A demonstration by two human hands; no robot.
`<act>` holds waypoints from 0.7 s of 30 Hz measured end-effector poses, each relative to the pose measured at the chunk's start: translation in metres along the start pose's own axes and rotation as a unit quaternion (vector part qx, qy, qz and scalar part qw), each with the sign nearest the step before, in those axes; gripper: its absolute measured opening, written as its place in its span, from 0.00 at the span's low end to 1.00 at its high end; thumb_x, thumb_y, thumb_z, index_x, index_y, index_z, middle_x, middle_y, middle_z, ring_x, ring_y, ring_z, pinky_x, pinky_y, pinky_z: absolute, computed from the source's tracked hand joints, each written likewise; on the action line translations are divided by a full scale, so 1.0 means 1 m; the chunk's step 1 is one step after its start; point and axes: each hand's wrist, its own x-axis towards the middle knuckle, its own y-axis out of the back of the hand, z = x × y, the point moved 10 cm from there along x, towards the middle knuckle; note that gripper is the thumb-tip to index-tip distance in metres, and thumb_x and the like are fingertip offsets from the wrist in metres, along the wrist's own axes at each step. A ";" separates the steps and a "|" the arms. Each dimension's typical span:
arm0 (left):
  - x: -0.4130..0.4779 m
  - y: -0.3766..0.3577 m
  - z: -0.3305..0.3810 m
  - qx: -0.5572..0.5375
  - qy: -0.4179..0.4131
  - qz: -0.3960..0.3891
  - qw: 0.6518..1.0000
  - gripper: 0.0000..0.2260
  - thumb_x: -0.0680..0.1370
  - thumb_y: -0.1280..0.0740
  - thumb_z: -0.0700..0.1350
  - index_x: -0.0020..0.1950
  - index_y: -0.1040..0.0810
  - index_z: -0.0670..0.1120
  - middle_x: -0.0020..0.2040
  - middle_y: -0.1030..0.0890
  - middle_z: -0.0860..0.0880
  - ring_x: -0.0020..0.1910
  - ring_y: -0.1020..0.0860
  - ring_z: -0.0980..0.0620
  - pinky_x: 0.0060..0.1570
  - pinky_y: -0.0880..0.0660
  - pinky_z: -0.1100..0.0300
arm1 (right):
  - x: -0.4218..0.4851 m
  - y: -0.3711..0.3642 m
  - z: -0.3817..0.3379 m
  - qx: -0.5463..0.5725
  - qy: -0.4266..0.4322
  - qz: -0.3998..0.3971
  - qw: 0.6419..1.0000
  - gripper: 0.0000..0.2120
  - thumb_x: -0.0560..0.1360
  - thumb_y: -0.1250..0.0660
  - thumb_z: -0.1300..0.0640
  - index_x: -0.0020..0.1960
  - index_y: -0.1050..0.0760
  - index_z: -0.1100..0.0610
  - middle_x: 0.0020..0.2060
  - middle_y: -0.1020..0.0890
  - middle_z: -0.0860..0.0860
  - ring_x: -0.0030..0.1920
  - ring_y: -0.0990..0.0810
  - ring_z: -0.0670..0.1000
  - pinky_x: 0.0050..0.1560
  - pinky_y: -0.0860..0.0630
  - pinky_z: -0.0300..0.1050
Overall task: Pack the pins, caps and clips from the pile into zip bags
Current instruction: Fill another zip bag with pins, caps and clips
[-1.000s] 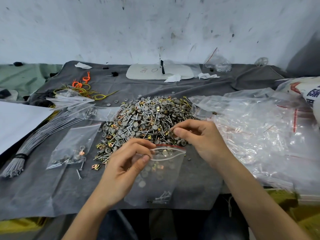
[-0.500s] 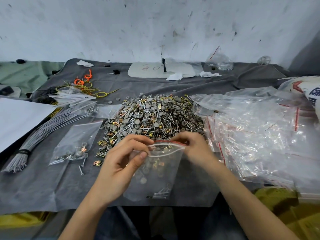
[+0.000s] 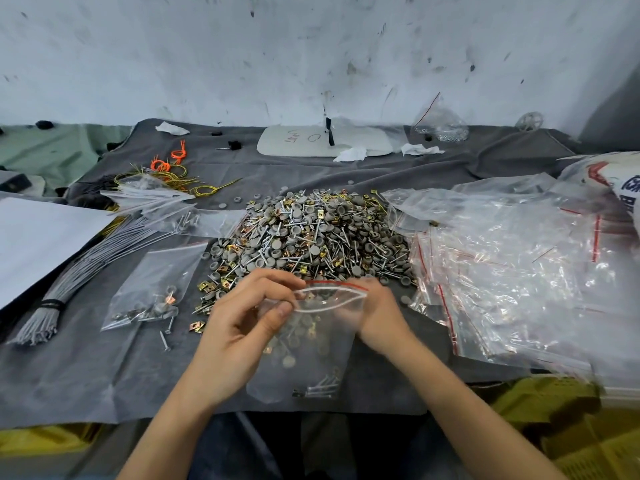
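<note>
A clear zip bag (image 3: 313, 358) is held up between two hands, its red-striped mouth gaping open. The left hand (image 3: 242, 327) pinches the mouth's left edge between thumb and fingers; the right hand (image 3: 379, 315) grips the right edge, fingers curled behind the plastic. Pins, grey caps and gold clips sit inside the bag. Just beyond the hands lies the pile (image 3: 311, 233) — the same parts heaped on a grey cloth (image 3: 104, 375). A packed bag (image 3: 162, 271) lies left of the pile, near a bundle of thin grey strands (image 3: 40, 323); empty bags (image 3: 519, 271) spread out to the right. Behind stands a scuffed white wall (image 3: 311, 46).
</note>
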 end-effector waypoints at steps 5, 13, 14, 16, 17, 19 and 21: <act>0.002 -0.018 -0.002 0.010 0.007 -0.026 1.000 0.06 0.77 0.36 0.48 0.43 0.21 0.50 0.54 0.19 0.52 0.53 0.20 0.50 0.50 0.24 0.59 | 0.000 0.077 -0.025 0.298 -0.012 0.059 0.953 0.11 0.70 0.28 0.67 0.40 0.21 0.51 0.37 0.16 0.46 0.41 0.19 0.44 0.40 0.24 0.32; 0.009 -0.016 0.003 0.015 -0.017 -0.021 1.000 0.06 0.77 0.36 0.47 0.43 0.21 0.49 0.54 0.19 0.54 0.54 0.20 0.51 0.52 0.26 0.62 | -0.017 0.088 -0.067 0.254 0.061 0.004 0.965 0.04 0.72 0.27 0.56 0.43 0.17 0.47 0.41 0.16 0.45 0.39 0.20 0.43 0.41 0.26 0.33; 0.007 -0.014 0.003 0.012 -0.016 -0.016 1.000 0.06 0.77 0.37 0.47 0.43 0.21 0.49 0.54 0.19 0.54 0.54 0.20 0.50 0.52 0.26 0.62 | -0.013 0.095 -0.052 0.281 0.027 0.052 0.958 0.04 0.72 0.28 0.56 0.42 0.17 0.47 0.41 0.15 0.45 0.41 0.19 0.44 0.44 0.25 0.33; 0.004 -0.007 0.003 0.004 -0.012 -0.005 1.000 0.06 0.77 0.36 0.47 0.44 0.22 0.47 0.54 0.19 0.53 0.55 0.20 0.49 0.54 0.26 0.61 | -0.006 0.094 -0.027 0.261 -0.030 0.098 0.960 0.06 0.73 0.29 0.58 0.41 0.18 0.47 0.40 0.15 0.45 0.44 0.18 0.45 0.49 0.24 0.37; 0.003 -0.004 0.002 0.003 -0.010 0.000 1.000 0.06 0.77 0.36 0.46 0.45 0.22 0.47 0.54 0.19 0.52 0.55 0.20 0.49 0.54 0.26 0.60 | -0.003 0.082 -0.020 0.228 -0.049 0.083 0.969 0.06 0.73 0.28 0.58 0.41 0.18 0.48 0.39 0.16 0.45 0.43 0.18 0.44 0.47 0.25 0.38; 0.002 0.002 0.004 0.011 -0.015 0.009 1.000 0.07 0.77 0.37 0.46 0.45 0.21 0.45 0.54 0.19 0.52 0.55 0.21 0.49 0.55 0.26 0.61 | -0.001 0.043 -0.009 0.175 -0.082 0.012 0.981 0.07 0.72 0.27 0.60 0.41 0.19 0.48 0.37 0.16 0.45 0.42 0.18 0.45 0.43 0.24 0.40; 0.002 0.006 0.005 0.016 -0.021 0.017 1.000 0.07 0.77 0.37 0.45 0.45 0.22 0.44 0.53 0.19 0.52 0.55 0.21 0.50 0.55 0.27 0.62 | -0.005 0.003 -0.001 0.153 -0.107 -0.053 0.981 0.04 0.70 0.25 0.58 0.42 0.18 0.50 0.40 0.16 0.46 0.45 0.17 0.52 0.49 0.20 0.49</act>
